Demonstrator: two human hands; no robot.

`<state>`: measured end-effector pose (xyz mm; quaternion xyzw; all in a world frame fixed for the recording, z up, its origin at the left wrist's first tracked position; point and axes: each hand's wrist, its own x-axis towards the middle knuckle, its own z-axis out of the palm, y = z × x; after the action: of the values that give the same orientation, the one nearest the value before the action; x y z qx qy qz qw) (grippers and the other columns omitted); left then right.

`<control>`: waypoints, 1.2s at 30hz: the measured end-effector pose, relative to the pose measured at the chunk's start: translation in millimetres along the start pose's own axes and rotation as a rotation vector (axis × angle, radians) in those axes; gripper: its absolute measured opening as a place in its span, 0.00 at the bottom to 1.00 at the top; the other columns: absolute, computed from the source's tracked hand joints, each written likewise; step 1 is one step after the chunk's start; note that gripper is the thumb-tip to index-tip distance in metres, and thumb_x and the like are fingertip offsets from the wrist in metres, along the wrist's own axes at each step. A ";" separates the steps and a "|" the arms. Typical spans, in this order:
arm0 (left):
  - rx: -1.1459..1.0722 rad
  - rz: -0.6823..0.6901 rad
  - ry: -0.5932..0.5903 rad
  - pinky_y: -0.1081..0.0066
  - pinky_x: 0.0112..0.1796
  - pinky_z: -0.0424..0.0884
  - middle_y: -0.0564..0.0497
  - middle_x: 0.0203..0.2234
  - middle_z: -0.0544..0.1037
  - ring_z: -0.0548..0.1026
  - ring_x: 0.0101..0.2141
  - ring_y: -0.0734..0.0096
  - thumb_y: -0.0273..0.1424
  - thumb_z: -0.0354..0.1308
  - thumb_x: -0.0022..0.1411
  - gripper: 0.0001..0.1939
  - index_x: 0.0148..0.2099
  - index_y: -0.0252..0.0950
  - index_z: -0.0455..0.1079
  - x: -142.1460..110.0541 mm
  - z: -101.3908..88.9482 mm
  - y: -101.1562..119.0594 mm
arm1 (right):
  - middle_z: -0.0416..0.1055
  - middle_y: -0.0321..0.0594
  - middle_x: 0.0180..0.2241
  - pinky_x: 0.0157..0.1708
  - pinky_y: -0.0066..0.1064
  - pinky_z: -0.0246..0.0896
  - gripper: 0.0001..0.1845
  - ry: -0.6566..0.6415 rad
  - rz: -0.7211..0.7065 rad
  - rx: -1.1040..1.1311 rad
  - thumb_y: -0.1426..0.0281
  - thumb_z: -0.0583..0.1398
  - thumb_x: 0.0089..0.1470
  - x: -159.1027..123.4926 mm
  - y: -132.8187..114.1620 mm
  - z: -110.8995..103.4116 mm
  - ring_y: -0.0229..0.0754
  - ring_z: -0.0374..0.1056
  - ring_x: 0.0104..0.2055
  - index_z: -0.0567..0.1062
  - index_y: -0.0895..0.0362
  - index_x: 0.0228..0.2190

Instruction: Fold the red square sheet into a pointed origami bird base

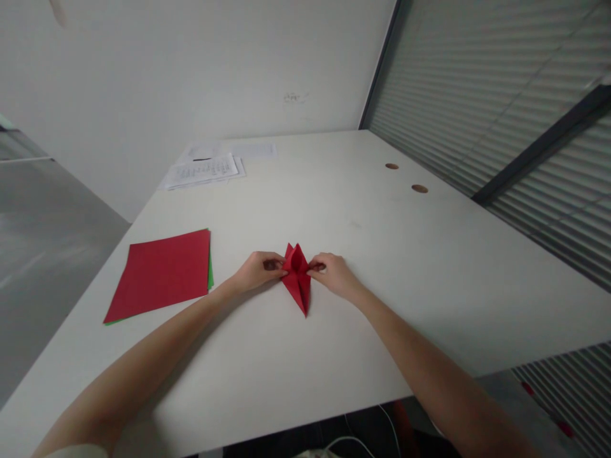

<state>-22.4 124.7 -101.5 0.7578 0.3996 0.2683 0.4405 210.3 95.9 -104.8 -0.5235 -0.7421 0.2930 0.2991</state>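
A folded red origami paper (298, 286) lies near the front middle of the white table, its long point toward me and two short tips pointing away. My left hand (260, 270) pinches its left edge between thumb and fingers. On the opposite side, my right hand (333, 272) pinches the right edge in the same way. Between the hands the folds stand slightly apart, with a dark hollow in the upper middle. The exact number of layers held is too small to make out.
Left of my hands is a stack of red paper sheets (165, 270) with a green sheet (210, 273) peeking out. Written papers (205, 168) lie at the table's far left. Two round holes pierce the white table (382, 254) at the right. Window blinds (487, 95) run alongside.
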 end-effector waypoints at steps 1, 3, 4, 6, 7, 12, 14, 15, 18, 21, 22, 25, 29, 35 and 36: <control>0.001 0.002 -0.012 0.71 0.32 0.68 0.48 0.29 0.79 0.73 0.28 0.70 0.36 0.62 0.54 0.13 0.39 0.32 0.77 0.2 -0.6 1.8 | 0.74 0.38 0.30 0.37 0.33 0.63 0.04 0.000 -0.015 0.019 0.73 0.66 0.49 0.0 0.0 -0.8 0.40 0.70 0.33 0.79 0.55 0.31; 0.026 0.011 -0.019 0.71 0.33 0.67 0.48 0.30 0.79 0.73 0.29 0.70 0.35 0.61 0.55 0.12 0.39 0.32 0.77 0.3 -0.5 4.6 | 0.74 0.39 0.32 0.38 0.33 0.63 0.05 0.009 -0.051 0.044 0.70 0.66 0.51 0.3 -0.3 -2.0 0.41 0.69 0.35 0.79 0.55 0.33; 0.038 0.016 -0.014 0.71 0.32 0.67 0.49 0.30 0.79 0.73 0.29 0.71 0.34 0.61 0.56 0.12 0.40 0.33 0.76 0.1 0.4 5.4 | 0.73 0.39 0.32 0.38 0.33 0.63 0.05 0.015 -0.059 0.036 0.68 0.65 0.52 0.6 -0.4 -2.1 0.41 0.69 0.36 0.79 0.55 0.33; 0.047 0.018 0.024 0.73 0.30 0.66 0.51 0.28 0.77 0.71 0.27 0.73 0.33 0.60 0.57 0.17 0.48 0.33 0.73 -0.7 4.2 5.4 | 0.73 0.39 0.31 0.38 0.34 0.61 0.06 0.021 -0.051 -0.024 0.66 0.63 0.56 1.1 -0.1 -0.7 0.41 0.68 0.35 0.79 0.55 0.31; 0.044 0.017 0.054 0.74 0.29 0.65 0.53 0.27 0.76 0.70 0.25 0.74 0.33 0.59 0.58 0.20 0.53 0.33 0.69 -1.3 6.8 4.6 | 0.72 0.39 0.30 0.38 0.34 0.60 0.08 0.022 -0.040 -0.066 0.65 0.62 0.57 1.2 0.4 0.7 0.42 0.67 0.35 0.78 0.55 0.29; 0.098 0.077 0.170 0.75 0.29 0.66 0.52 0.35 0.75 0.70 0.25 0.76 0.29 0.57 0.60 0.30 0.62 0.38 0.52 -5.7 20.4 -3.0 | 0.72 0.39 0.32 0.40 0.36 0.58 0.07 0.040 -0.030 -0.215 0.67 0.62 0.56 -0.2 1.1 7.5 0.43 0.66 0.36 0.76 0.55 0.37; 0.195 0.140 0.180 0.72 0.33 0.68 0.48 0.41 0.75 0.72 0.30 0.73 0.27 0.57 0.59 0.28 0.60 0.39 0.56 -6.4 22.5 -4.1 | 0.72 0.41 0.36 0.43 0.38 0.58 0.16 0.050 -0.066 -0.250 0.69 0.62 0.56 -1.3 -0.4 8.8 0.45 0.67 0.39 0.72 0.54 0.47; 0.246 0.174 0.184 0.69 0.36 0.69 0.47 0.42 0.75 0.73 0.33 0.70 0.27 0.58 0.59 0.25 0.58 0.39 0.58 -6.4 22.7 -3.7 | 0.72 0.42 0.38 0.45 0.39 0.58 0.20 0.053 -0.088 -0.264 0.71 0.61 0.56 -1.8 -1.2 9.3 0.45 0.67 0.41 0.70 0.54 0.51; 0.344 0.238 0.217 0.62 0.44 0.67 0.45 0.38 0.76 0.73 0.38 0.63 0.30 0.57 0.61 0.19 0.54 0.37 0.64 -5.6 21.8 -0.7 | 0.72 0.45 0.44 0.47 0.41 0.58 0.25 0.046 -0.150 -0.292 0.73 0.59 0.58 -2.4 -3.2 10.4 0.47 0.66 0.44 0.64 0.53 0.56; 0.271 0.189 0.232 0.66 0.39 0.68 0.49 0.32 0.75 0.73 0.32 0.68 0.30 0.52 0.66 0.20 0.59 0.37 0.61 -4.7 21.5 0.9 | 0.72 0.47 0.46 0.48 0.42 0.58 0.23 0.030 -0.165 -0.247 0.71 0.59 0.58 -2.4 -3.3 11.4 0.47 0.67 0.44 0.66 0.54 0.55; 0.217 0.159 0.220 0.69 0.36 0.68 0.52 0.29 0.74 0.71 0.28 0.71 0.30 0.50 0.66 0.22 0.61 0.37 0.57 -4.5 22.0 0.4 | 0.73 0.46 0.44 0.48 0.43 0.59 0.23 0.029 -0.154 -0.216 0.71 0.59 0.58 -2.4 -3.2 11.7 0.47 0.67 0.43 0.65 0.54 0.56; 0.099 0.114 0.224 0.75 0.29 0.66 0.56 0.29 0.72 0.69 0.24 0.76 0.29 0.51 0.66 0.27 0.64 0.39 0.47 -3.6 24.2 -4.4 | 0.74 0.42 0.40 0.48 0.44 0.59 0.30 0.041 -0.127 -0.147 0.72 0.59 0.58 -2.9 -3.9 12.6 0.46 0.68 0.42 0.59 0.53 0.60; 0.133 0.141 0.342 0.76 0.30 0.68 0.51 0.41 0.68 0.71 0.27 0.80 0.26 0.57 0.61 0.21 0.54 0.40 0.57 -2.1 25.8 -13.0 | 0.70 0.46 0.47 0.51 0.44 0.59 0.31 0.040 -0.211 -0.224 0.73 0.55 0.60 -3.8 -7.0 14.6 0.47 0.66 0.47 0.56 0.51 0.63; 0.425 0.251 0.336 0.69 0.36 0.73 0.45 0.47 0.66 0.74 0.33 0.73 0.28 0.56 0.65 0.06 0.45 0.37 0.68 -2.6 23.2 -14.1 | 0.64 0.53 0.53 0.53 0.47 0.59 0.28 0.015 -0.243 -0.499 0.67 0.51 0.64 -5.9 -10.5 17.9 0.53 0.62 0.53 0.57 0.55 0.64; 0.502 0.277 0.321 0.65 0.40 0.73 0.43 0.49 0.67 0.74 0.38 0.68 0.29 0.55 0.65 0.07 0.46 0.36 0.69 -2.9 22.6 -12.6 | 0.63 0.53 0.56 0.53 0.48 0.58 0.28 0.011 -0.239 -0.534 0.65 0.50 0.64 -6.4 -11.1 18.0 0.54 0.61 0.54 0.57 0.55 0.64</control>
<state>-11.5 115.7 -123.4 0.8380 0.4105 0.3350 0.1307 191.8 84.4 -109.1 -0.4939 -0.8478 0.0472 0.1871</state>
